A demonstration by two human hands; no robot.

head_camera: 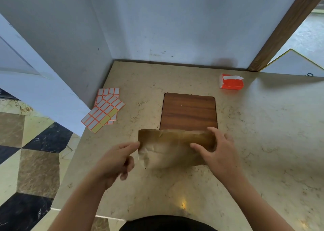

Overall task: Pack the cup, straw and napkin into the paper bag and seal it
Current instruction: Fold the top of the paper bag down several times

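Near the middle of the desk (245, 143), toward six o'clock, a light, crinkly paper bag (168, 153) lies folded over, the right hand (215, 153) pinching its fold, the left hand (117, 160) loosely curled, touching its nine o'clock edge, where it likely creases best.

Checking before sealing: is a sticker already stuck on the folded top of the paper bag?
No: the paper bag shows bare brown paper along its fold, and the label sheets lie apart at the table's left edge.

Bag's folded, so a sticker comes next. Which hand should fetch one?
Probably left hand: the label sheets lie on its side, and it only touches the paper bag edge, while right hand pins the fold.
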